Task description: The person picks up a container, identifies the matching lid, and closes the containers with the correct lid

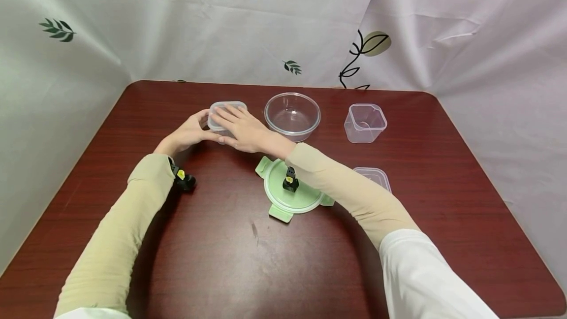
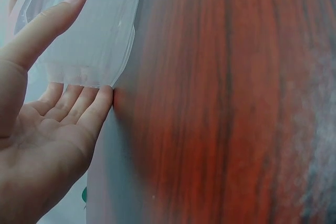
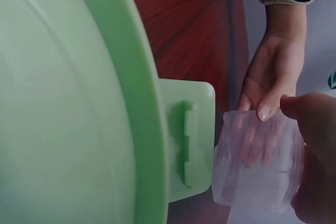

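At the back left of the table, a small clear plastic container [image 2: 97, 40] has a translucent lid [image 1: 215, 123] on top. My left hand [image 1: 189, 132] holds it from the left side, thumb on the near wall and fingers on the far side in the left wrist view. Across the lid lies my right hand [image 1: 248, 132], its fingers spread and fairly straight, the thumb down by the near side near the left thumb. Whether the lid is fully seated cannot be told. Below the right forearm is a round green lid [image 1: 276, 188] with side flaps.
A round glass bowl [image 1: 292, 134] stands just right of the hands. Farther right is an uncovered square plastic container [image 1: 361, 134]. Partly behind the right sleeve lies a clear flat lid [image 1: 380, 177]. White patterned cloth [image 1: 248, 28] hangs around the brown table [image 1: 212, 260].
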`<state>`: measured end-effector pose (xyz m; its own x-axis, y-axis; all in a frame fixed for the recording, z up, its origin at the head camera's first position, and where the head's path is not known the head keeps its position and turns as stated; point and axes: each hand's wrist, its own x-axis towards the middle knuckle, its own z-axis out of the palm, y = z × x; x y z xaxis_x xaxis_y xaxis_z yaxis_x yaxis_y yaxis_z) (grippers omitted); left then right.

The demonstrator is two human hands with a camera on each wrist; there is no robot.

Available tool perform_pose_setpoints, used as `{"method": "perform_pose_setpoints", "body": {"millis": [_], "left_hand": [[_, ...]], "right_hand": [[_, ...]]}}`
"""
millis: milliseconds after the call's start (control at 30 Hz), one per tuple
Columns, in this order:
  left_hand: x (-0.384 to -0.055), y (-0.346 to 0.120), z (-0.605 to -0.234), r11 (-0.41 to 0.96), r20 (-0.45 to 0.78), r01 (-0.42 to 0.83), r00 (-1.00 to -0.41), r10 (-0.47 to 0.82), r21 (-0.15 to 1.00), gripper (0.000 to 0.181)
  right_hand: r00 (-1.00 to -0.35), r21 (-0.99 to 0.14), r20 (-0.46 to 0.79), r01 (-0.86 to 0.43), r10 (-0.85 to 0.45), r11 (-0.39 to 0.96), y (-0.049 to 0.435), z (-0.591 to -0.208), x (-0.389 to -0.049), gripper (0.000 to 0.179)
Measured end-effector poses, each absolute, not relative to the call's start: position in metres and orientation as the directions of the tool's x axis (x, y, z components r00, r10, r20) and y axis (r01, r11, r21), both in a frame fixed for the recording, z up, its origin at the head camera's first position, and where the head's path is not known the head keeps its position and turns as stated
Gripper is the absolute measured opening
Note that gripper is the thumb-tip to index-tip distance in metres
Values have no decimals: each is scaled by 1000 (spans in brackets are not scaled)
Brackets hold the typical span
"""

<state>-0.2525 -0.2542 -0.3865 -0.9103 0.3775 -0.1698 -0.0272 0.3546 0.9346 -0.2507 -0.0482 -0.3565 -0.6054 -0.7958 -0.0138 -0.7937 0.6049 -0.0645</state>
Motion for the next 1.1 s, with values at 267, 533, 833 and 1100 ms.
{"method": "perform_pose_setpoints", "body": {"millis": [267, 533, 833, 1100], "left_hand": [[-252, -253, -386, 352, -181, -42, -910, 372, 935, 91], [-253, -254, -387, 358, -182, -42, -912, 367, 933, 89], [-253, -252, -387, 376, -199, -57, -915, 350, 925, 90], [-254, -252, -386, 411, -189, -32, -918, 348, 911, 85]], "right_hand": [[-599, -62, -12, -799, -801, 599, -47, -358, -251, 64], [-602, -29, 4, -798, -799, 602, -46, -360, -250, 63], [-610, -10, 1, -792, -792, 610, -46, -363, -249, 66], [-606, 17, 26, -795, -795, 607, -46, -366, -248, 77]]}}
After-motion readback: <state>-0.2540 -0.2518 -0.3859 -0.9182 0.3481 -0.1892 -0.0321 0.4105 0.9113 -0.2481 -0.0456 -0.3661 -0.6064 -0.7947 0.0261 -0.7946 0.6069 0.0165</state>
